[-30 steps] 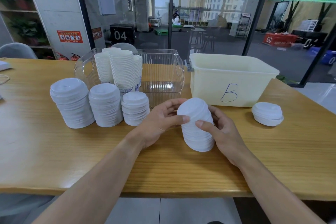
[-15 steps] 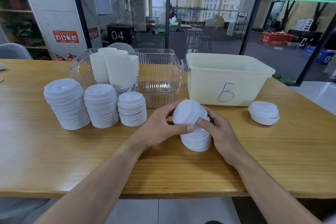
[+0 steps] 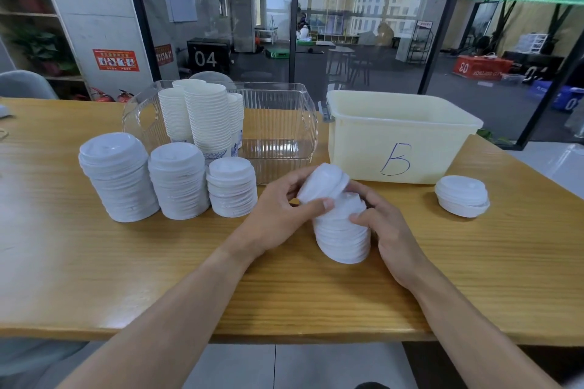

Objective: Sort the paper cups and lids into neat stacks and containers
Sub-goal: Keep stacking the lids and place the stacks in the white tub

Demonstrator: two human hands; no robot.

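**A:** ok left to right: three lid stacks (image 3: 177, 181) stand in a row, clear bin (image 3: 284, 123) behind them holding the cup stacks (image 3: 202, 117), then the yellow tub (image 3: 401, 136) marked B, and a small lid pile (image 3: 462, 196) at far right on the table (image 3: 94, 262).

**B:** and the hands?

**A:** left hand (image 3: 278, 211) pinches the top few lids (image 3: 322, 185), tilted up and away. Right hand (image 3: 385, 224) has fingers curled round the lower stack (image 3: 343, 234), keeping it upright on the table.

**B:** so which way next?

**A:** my guess: the neat row sits to the left, closest to the left hand, so the lifted lids probably go that way.
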